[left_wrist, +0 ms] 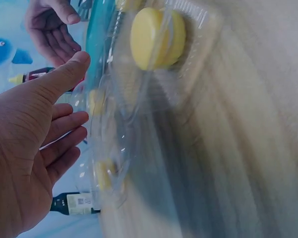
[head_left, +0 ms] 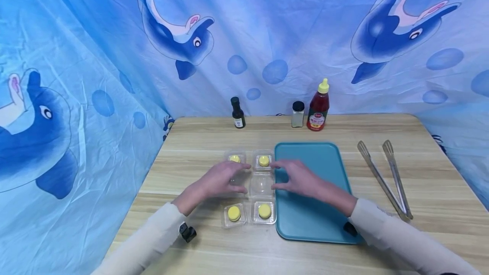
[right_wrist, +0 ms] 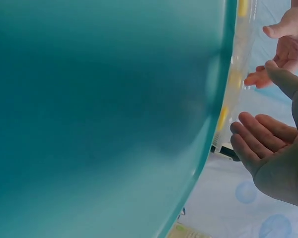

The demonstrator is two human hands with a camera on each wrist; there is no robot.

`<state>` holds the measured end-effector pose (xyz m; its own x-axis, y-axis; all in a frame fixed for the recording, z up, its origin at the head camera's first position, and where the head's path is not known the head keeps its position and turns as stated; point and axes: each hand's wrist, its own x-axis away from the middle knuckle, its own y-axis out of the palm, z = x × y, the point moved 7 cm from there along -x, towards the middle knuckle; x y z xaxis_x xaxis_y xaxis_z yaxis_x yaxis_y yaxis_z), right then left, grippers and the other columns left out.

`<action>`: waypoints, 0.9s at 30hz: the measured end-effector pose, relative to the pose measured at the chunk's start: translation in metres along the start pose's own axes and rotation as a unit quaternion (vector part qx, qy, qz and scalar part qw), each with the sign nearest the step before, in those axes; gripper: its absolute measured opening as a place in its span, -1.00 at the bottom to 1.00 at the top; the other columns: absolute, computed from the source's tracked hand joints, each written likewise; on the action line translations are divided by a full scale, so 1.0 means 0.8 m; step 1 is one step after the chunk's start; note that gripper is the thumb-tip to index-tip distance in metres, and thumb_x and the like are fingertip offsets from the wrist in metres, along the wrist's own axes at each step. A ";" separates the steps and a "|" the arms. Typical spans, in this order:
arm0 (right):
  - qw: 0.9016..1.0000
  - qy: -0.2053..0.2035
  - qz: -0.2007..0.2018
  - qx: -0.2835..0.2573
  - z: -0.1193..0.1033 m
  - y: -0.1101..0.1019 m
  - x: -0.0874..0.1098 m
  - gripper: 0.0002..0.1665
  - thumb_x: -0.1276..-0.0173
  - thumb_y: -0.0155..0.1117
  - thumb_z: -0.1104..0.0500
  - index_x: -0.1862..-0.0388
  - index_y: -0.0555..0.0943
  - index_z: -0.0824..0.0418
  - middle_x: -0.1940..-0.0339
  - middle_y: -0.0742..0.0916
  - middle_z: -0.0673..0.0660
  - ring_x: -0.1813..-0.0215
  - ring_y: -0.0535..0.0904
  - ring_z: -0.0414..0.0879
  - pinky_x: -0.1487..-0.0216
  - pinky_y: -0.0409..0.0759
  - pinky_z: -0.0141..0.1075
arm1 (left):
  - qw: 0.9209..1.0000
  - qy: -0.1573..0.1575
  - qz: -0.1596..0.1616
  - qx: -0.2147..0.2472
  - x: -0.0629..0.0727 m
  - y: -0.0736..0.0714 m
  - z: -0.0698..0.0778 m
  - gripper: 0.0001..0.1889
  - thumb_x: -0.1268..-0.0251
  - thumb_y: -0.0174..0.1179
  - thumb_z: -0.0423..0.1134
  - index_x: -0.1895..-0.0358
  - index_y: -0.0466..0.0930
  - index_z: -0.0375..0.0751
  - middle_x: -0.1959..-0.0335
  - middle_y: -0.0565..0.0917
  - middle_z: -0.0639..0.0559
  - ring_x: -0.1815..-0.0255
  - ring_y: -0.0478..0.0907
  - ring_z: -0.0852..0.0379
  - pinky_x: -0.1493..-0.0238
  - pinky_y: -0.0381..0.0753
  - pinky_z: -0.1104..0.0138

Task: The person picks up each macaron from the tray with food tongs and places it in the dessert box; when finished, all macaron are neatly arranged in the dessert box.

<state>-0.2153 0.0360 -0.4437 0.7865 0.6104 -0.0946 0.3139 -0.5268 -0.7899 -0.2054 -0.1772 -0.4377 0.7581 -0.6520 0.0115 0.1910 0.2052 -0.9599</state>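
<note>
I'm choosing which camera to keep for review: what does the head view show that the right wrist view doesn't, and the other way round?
Only the head view shows the tongs and the red bottle. Only the right wrist view shows the palm side of the right hand. Both show that hand, the left hand, the teal tray, the dark bottle and yellow macarons, mere blurred patches in the wrist view.
</note>
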 end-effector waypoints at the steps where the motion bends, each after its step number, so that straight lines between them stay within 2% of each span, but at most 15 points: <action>1: 1.000 0.001 -0.003 0.000 0.000 0.003 0.002 -0.17 -0.22 0.70 -0.01 -0.42 0.61 0.24 -0.29 0.74 0.13 -0.36 0.63 0.10 -0.36 0.63 0.08 | 1.000 0.001 0.002 -0.002 0.001 0.001 0.001 -0.15 -0.21 0.53 0.19 -0.48 0.51 -0.19 -0.36 0.65 -0.07 -0.37 0.58 -0.09 -0.47 0.50 -0.01; 6: 1.000 0.009 -0.010 -0.007 0.003 0.012 0.005 -0.12 -0.19 0.72 -0.01 -0.43 0.59 0.27 -0.33 0.72 0.18 -0.41 0.59 0.16 -0.40 0.58 0.12 | 1.000 -0.006 0.000 -0.004 0.002 0.010 0.002 -0.12 -0.18 0.51 0.27 -0.49 0.51 -0.12 -0.36 0.65 -0.04 -0.34 0.58 -0.06 -0.45 0.52 -0.01; 11: 1.000 0.014 -0.017 -0.004 0.005 0.019 0.004 -0.12 -0.17 0.73 -0.02 -0.42 0.60 0.26 -0.32 0.72 0.19 -0.38 0.61 0.13 -0.41 0.58 0.10 | 1.000 -0.009 -0.002 -0.004 0.001 0.018 0.001 -0.11 -0.17 0.51 0.28 -0.50 0.50 -0.10 -0.37 0.64 -0.02 -0.33 0.58 -0.03 -0.38 0.57 0.01; 23: 1.000 0.005 -0.015 -0.004 0.004 0.028 0.004 -0.11 -0.16 0.73 -0.03 -0.39 0.61 0.30 -0.28 0.73 0.21 -0.19 0.67 0.04 -0.31 0.66 0.05 | 1.000 -0.009 0.004 -0.008 -0.001 0.030 -0.001 -0.16 -0.26 0.42 0.32 -0.50 0.50 -0.06 -0.39 0.63 0.04 -0.39 0.55 0.00 -0.48 0.47 0.00; 27: 1.000 0.012 -0.010 -0.009 0.006 0.028 0.004 -0.13 -0.15 0.74 0.00 -0.38 0.62 0.30 -0.27 0.74 0.20 -0.22 0.67 0.05 -0.32 0.65 0.05 | 1.000 -0.012 0.007 -0.006 -0.001 0.030 -0.001 -0.17 -0.29 0.41 0.31 -0.51 0.49 -0.06 -0.41 0.62 0.04 -0.41 0.53 -0.01 -0.51 0.43 -0.02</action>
<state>-0.2081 0.0286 -0.4648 0.7931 0.6057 -0.0641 0.3380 -0.5252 -0.7810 -0.2020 -0.1722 -0.4610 0.7756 -0.6312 0.0055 0.1733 0.2045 -0.9634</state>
